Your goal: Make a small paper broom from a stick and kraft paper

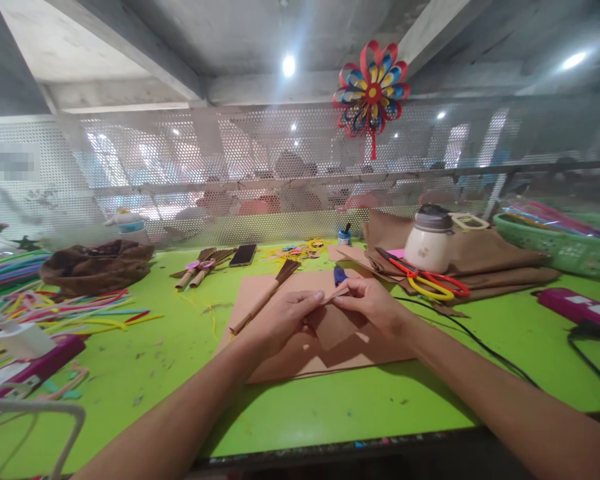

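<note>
A small piece of brown paper hangs between my two hands, with its upper edge folded or rolled. My left hand pinches that edge from the left, and my right hand pinches it from the right. Below them, larger brown sheets lie on the green table. A rolled brown paper stick with a fringed end rests on the sheets, left of my hands. Just behind my right hand is a dark blue object, partly hidden.
Scissors with red and yellow handles lie by a white jar on folded brown paper. A black cable crosses at right. Colourful strips, a brown cloth basket and a phone are leftward.
</note>
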`<state>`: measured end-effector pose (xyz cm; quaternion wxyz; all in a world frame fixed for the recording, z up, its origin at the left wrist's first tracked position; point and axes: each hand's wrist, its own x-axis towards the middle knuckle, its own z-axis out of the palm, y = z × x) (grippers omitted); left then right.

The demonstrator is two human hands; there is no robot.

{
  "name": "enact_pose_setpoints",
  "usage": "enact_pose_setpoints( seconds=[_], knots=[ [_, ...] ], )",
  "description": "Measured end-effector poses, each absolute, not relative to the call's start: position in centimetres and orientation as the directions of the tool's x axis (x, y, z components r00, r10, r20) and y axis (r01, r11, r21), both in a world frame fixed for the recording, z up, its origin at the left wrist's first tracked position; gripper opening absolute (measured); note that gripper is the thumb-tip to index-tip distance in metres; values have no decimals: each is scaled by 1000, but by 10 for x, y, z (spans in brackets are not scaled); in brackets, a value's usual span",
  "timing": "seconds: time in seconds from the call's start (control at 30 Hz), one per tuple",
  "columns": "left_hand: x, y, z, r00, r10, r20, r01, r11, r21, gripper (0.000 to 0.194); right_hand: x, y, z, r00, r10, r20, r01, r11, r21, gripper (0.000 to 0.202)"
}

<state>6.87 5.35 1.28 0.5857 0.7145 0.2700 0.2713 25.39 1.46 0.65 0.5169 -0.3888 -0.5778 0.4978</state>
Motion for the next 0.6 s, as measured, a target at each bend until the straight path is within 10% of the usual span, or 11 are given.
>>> enact_pose_setpoints(
  seconds=[0.6],
  knots=[
    [68, 53, 22, 608, 749, 264, 0, -332, 943, 18, 263, 19, 8, -125, 927, 354, 76, 364, -928, 23]
  ],
)
